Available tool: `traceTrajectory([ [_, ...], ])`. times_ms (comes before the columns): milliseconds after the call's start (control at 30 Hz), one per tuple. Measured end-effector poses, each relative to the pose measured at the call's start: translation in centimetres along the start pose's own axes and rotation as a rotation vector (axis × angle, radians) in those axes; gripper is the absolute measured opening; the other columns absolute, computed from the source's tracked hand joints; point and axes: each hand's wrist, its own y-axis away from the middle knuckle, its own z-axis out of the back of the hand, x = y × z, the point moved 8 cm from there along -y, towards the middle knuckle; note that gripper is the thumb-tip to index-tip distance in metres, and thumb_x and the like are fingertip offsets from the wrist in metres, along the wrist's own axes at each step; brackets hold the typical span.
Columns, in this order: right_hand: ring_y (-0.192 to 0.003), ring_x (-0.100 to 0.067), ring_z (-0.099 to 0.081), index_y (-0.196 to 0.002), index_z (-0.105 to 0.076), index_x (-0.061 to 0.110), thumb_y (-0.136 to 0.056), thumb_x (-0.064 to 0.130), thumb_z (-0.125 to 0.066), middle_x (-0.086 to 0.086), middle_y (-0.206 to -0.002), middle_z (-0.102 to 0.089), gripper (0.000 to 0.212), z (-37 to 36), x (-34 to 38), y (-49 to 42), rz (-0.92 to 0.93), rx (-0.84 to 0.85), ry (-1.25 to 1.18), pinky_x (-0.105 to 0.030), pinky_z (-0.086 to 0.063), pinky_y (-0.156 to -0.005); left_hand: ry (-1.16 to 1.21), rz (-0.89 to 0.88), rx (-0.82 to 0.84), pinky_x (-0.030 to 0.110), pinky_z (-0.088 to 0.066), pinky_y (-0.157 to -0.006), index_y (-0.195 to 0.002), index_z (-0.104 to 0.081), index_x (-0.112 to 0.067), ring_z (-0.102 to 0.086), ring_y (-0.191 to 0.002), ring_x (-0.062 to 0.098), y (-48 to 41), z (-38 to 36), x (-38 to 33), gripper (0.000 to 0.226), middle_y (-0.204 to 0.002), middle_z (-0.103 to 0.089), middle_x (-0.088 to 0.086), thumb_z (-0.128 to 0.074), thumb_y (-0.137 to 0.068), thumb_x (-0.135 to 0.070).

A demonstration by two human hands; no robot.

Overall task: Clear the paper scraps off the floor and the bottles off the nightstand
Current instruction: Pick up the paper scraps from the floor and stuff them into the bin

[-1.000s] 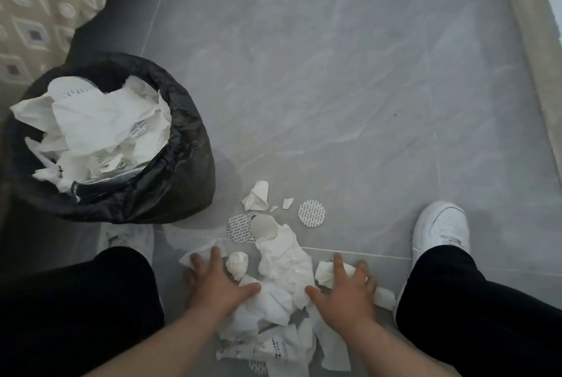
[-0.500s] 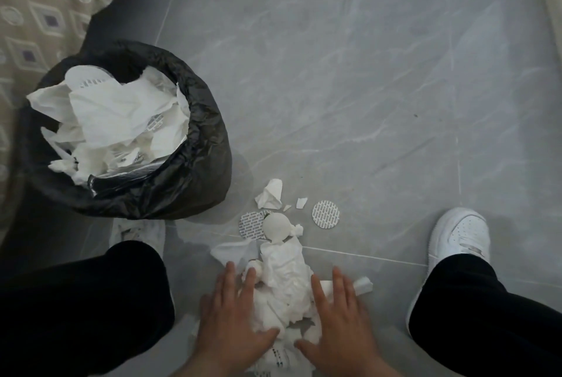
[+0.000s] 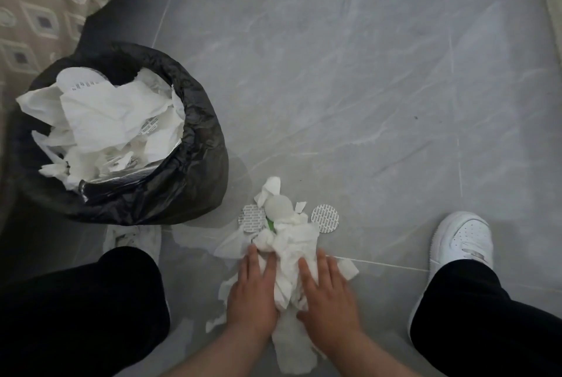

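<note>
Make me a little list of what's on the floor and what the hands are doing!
floor: grey tiles
paper pile: white crumpled scraps, squeezed between both hands
left hand: straight fingers pressing the pile's left side
right hand: straight fingers pressing the pile's right side
round discs: two, patterned, one each side of the pile's far end
bin: black bag, heaped with white paper, left of the pile
shoe: white, on the right
</note>
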Motion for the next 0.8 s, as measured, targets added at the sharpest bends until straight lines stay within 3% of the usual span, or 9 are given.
traceTrajectory([
  [133,-0.111,-0.038,-0.061,-0.134,-0.047,0.018,-0.043,0.040,-0.089,-0.023,-0.136,-0.052,0.103,4.7,-1.7,-3.1,-0.004,-0.114,-0.008,-0.043,-0.057,-0.077,0.041,-0.086,-0.032,0.039,-0.032,-0.108,-0.148,-0.008,-0.035,-0.013,-0.142,0.029,-3.8,3.0,-0.9,0.079,-0.158,0.006,0.007,-0.056,-0.087,-0.021],
  [200,-0.131,-0.037,-0.041,-0.148,-0.028,0.020,-0.075,0.032,-0.075,-0.019,-0.153,-0.026,0.088,6.3,-1.9,-3.7,0.026,-0.116,-0.046,-0.044,-0.046,-0.097,0.116,-0.130,-0.052,0.039,-0.040,-0.102,-0.144,-0.024,-0.034,-0.028,-0.134,0.028,-5.2,4.0,-0.9,0.071,-0.152,-0.014,0.005,-0.060,-0.085,-0.022],
  [267,-0.137,-0.030,-0.026,-0.151,-0.014,0.023,-0.090,0.024,-0.057,-0.010,-0.156,-0.012,0.075,7.2,-2.6,-4.0,0.023,-0.098,-0.093,-0.038,-0.037,-0.104,0.212,-0.152,-0.097,0.035,-0.044,-0.094,-0.136,-0.040,-0.032,-0.041,-0.123,0.024,-6.0,5.0,-0.5,0.058,-0.137,-0.034,0.002,-0.061,-0.082,-0.022],
  [400,-0.135,-0.024,-0.031,-0.149,-0.024,0.024,-0.090,0.023,-0.059,-0.002,-0.151,-0.022,0.069,8.1,-3.9,-4.2,0.037,-0.066,-0.184,-0.033,-0.038,-0.104,0.377,-0.166,-0.077,0.030,-0.041,-0.097,-0.129,-0.053,-0.030,-0.048,-0.115,0.018,-6.7,5.5,0.1,0.048,-0.124,-0.045,-0.002,-0.058,-0.082,-0.019],
  [500,-0.127,-0.019,-0.042,-0.139,-0.042,0.026,-0.089,0.021,-0.061,0.002,-0.142,-0.036,0.054,8.6,-4.8,-4.3,0.038,-0.044,-0.260,-0.024,-0.036,-0.099,0.502,-0.172,-0.046,0.023,-0.041,-0.090,-0.115,-0.063,-0.031,-0.051,-0.104,0.009,-6.2,5.9,0.3,0.034,-0.114,-0.048,-0.006,-0.058,-0.083,-0.022],
  [600,-0.118,-0.019,-0.052,-0.130,-0.053,0.025,-0.089,0.021,-0.061,0.000,-0.130,-0.049,0.042,9.5,-5.8,-4.4,0.006,-0.041,-0.305,-0.024,-0.038,-0.094,0.513,-0.210,-0.037,0.026,-0.044,-0.068,-0.075,-0.066,-0.025,-0.055,-0.082,0.009,-6.0,6.6,0.2,0.013,-0.088,-0.055,-0.006,-0.056,-0.074,-0.016],
  [667,-0.118,-0.020,-0.053,-0.131,-0.054,0.023,-0.089,0.023,-0.062,-0.002,-0.128,-0.053,0.043,10.7,-6.5,-4.4,-0.031,-0.042,-0.309,-0.025,-0.037,-0.094,0.483,-0.233,-0.043,0.032,-0.041,-0.057,-0.057,-0.054,-0.020,-0.055,-0.067,0.012,-6.4,7.6,0.0,0.020,-0.068,-0.054,-0.004,-0.051,-0.073,-0.008],
  [800,-0.123,-0.021,-0.051,-0.130,-0.057,0.021,-0.087,0.023,-0.066,-0.005,-0.131,-0.057,0.044,15.5,-7.0,-4.6,-0.045,-0.073,-0.304,-0.024,-0.035,-0.099,0.475,-0.228,-0.041,0.027,-0.045,-0.058,-0.060,-0.060,-0.023,-0.059,-0.067,0.009,-7.2,11.7,-0.5,0.025,-0.066,-0.064,-0.006,-0.049,-0.079,-0.011],
])
